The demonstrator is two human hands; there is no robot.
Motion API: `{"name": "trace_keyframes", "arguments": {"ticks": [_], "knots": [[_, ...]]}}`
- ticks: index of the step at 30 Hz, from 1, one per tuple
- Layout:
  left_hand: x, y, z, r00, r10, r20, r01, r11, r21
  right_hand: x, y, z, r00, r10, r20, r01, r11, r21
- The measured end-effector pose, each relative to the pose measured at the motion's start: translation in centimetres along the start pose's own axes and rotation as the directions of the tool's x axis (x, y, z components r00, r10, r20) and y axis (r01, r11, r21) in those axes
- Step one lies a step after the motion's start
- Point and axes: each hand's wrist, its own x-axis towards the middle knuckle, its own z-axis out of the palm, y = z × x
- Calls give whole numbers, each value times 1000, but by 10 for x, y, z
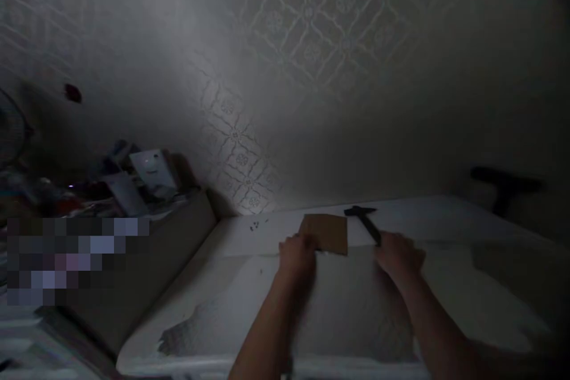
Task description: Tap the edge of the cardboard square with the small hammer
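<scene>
The room is dim. A small brown square board [327, 233] lies on a white table [249, 303] near the wall. My left hand [297, 256] rests at the board's near left corner, its fingers closed on the edge. My right hand [398, 254] is closed round the handle of a dark hammer [364, 218], whose head lies just right of the board's far corner.
A patterned wallpapered wall [285, 83] rises behind the table. To the left stands a lower surface [173, 237] piled with boxes and clutter [133, 181]. A dark object [505, 184] sticks out at the far right. A few small dark specks [255, 225] lie left of the board.
</scene>
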Motion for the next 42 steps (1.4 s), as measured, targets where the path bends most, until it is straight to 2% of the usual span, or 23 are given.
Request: {"name": "trace_keyframes", "arguments": {"ticks": [3,6,8,10,13,19,24,30,37,40,42], "knots": [[1,0,-2,999,-35,-9,34,998,-55,-4,-7,-4,996,-1,-95,7,998,64],[3,1,-4,996,-90,-21,86,984,-155,-8,-19,1,977,-108,-184,141,975,175],[3,2,-4,989,-137,-49,124,971,-206,-10,-28,12,954,-265,-138,287,941,177],[5,1,-3,980,-181,-79,158,958,-238,-13,-35,25,912,-404,-73,411,895,173],[10,-2,0,960,-256,-117,219,940,-263,-16,-41,42,868,-496,-16,492,855,164],[35,-28,5,936,-324,-138,296,936,-189,-15,-39,52,861,-508,9,503,855,128],[59,-67,4,953,-238,-186,243,970,3,-15,-40,55,860,-510,-19,509,855,101],[79,-105,10,944,-214,-250,257,955,151,-18,-41,53,863,-505,20,500,858,114],[101,-111,8,946,-247,-210,283,945,164,-22,-44,44,874,-485,34,477,868,139],[102,-108,6,943,-261,-207,293,945,145,-22,-44,45,871,-490,33,483,868,117],[100,-105,3,937,-282,-206,303,950,75,-22,-44,46,870,-492,37,486,868,103]]}}
